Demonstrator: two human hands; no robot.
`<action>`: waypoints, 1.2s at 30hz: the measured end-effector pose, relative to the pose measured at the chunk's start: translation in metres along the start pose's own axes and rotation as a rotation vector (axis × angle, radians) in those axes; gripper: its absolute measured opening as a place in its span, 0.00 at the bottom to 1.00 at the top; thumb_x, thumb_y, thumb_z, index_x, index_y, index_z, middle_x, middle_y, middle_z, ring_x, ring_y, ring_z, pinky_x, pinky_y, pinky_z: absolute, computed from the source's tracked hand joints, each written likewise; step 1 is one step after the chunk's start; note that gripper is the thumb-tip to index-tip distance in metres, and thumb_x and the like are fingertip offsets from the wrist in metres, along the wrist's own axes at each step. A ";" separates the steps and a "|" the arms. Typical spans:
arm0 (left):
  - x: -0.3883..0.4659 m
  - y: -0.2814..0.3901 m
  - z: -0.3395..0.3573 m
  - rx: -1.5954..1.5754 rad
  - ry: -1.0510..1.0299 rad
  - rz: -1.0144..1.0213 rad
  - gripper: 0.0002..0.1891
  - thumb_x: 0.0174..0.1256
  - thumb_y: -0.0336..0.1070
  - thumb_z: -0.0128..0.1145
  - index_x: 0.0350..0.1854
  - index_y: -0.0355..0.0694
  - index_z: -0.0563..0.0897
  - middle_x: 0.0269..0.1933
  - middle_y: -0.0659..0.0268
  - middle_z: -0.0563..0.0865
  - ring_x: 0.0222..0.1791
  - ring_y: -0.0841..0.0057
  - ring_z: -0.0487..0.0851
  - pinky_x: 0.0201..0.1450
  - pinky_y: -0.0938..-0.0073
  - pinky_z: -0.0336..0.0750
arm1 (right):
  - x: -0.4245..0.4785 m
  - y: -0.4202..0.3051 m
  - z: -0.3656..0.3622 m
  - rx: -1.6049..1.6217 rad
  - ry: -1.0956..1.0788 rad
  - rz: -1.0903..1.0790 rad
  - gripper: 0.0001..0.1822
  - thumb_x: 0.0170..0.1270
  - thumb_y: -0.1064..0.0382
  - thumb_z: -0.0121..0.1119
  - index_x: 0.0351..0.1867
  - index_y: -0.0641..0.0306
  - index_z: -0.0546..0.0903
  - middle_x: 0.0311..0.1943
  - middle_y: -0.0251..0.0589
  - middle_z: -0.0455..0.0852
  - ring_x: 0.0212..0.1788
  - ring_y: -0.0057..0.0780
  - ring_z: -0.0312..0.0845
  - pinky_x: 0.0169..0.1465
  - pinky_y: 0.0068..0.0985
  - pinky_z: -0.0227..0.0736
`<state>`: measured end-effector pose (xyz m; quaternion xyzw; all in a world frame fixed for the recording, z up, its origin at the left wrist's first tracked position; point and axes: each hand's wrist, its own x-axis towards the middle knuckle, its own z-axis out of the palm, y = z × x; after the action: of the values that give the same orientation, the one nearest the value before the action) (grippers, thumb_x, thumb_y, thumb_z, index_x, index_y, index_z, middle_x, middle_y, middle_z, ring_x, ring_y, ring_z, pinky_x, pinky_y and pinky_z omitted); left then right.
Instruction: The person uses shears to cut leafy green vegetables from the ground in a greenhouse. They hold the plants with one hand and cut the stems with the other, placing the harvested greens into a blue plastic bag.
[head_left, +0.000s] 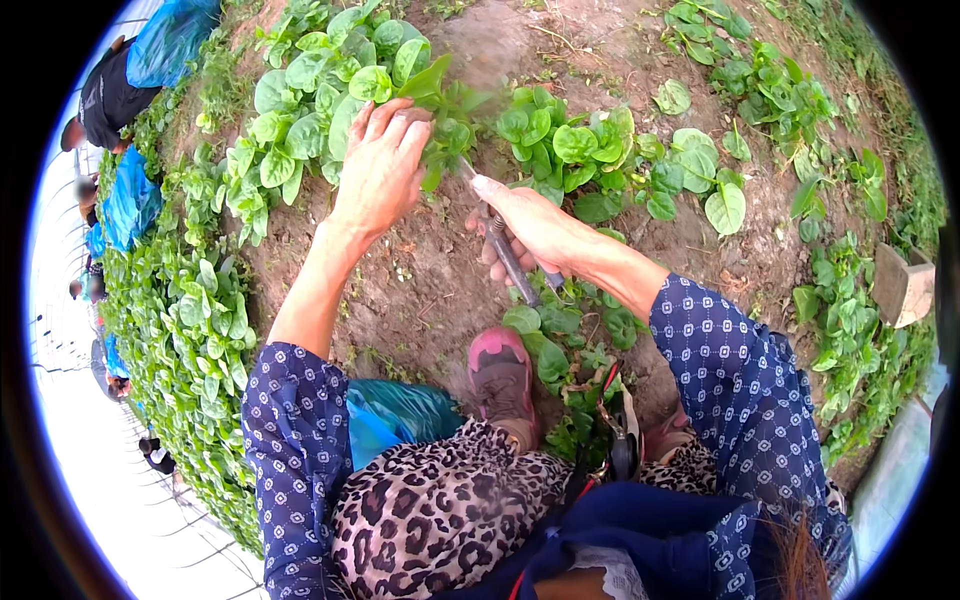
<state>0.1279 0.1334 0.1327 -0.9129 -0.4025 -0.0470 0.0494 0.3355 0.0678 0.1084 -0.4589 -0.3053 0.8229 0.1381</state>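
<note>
My left hand (386, 154) is curled over the edge of a clump of broad-leaved greens (322, 82), with a bright green leaf (427, 81) at its fingertips. Its grip on the stems is partly hidden by the fingers. In my right hand (525, 221) is a pair of pruning shears (510, 259) with dark handles and a spring. The shears' blade tip (466, 166) points up and left, close beside stems and leaves just right of my left hand. Whether the blades touch a stem cannot be seen.
Low greens (577, 142) grow to the right over bare soil (405, 285). A blue plastic bag (397, 412) lies by my shoe (504, 382). A wooden block (900, 285) stands at the far right. Several people work along the left, one in a dark shirt (112, 97), near blue bags (131, 199).
</note>
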 end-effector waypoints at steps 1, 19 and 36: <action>0.000 0.000 -0.001 -0.003 -0.002 -0.001 0.18 0.52 0.29 0.64 0.46 0.38 0.76 0.56 0.64 0.79 0.66 0.61 0.70 0.72 0.52 0.59 | 0.001 0.000 -0.002 0.006 0.003 -0.002 0.40 0.71 0.29 0.35 0.51 0.72 0.74 0.30 0.45 0.80 0.26 0.33 0.82 0.28 0.31 0.79; -0.010 0.016 0.003 -0.105 0.055 -0.028 0.18 0.49 0.28 0.67 0.45 0.40 0.79 0.61 0.55 0.73 0.61 0.53 0.70 0.63 0.54 0.65 | 0.008 0.002 -0.007 0.103 -0.031 -0.011 0.39 0.70 0.29 0.37 0.49 0.70 0.75 0.27 0.42 0.80 0.25 0.31 0.83 0.27 0.29 0.79; -0.013 0.016 0.007 -0.199 0.125 -0.071 0.18 0.49 0.25 0.67 0.45 0.37 0.78 0.61 0.52 0.74 0.60 0.53 0.71 0.61 0.56 0.68 | 0.010 0.007 -0.011 0.146 -0.082 0.024 0.39 0.69 0.27 0.38 0.49 0.66 0.76 0.28 0.40 0.80 0.27 0.31 0.83 0.31 0.29 0.81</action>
<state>0.1315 0.1139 0.1235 -0.8936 -0.4243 -0.1454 -0.0183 0.3397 0.0717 0.0933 -0.4169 -0.2444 0.8628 0.1488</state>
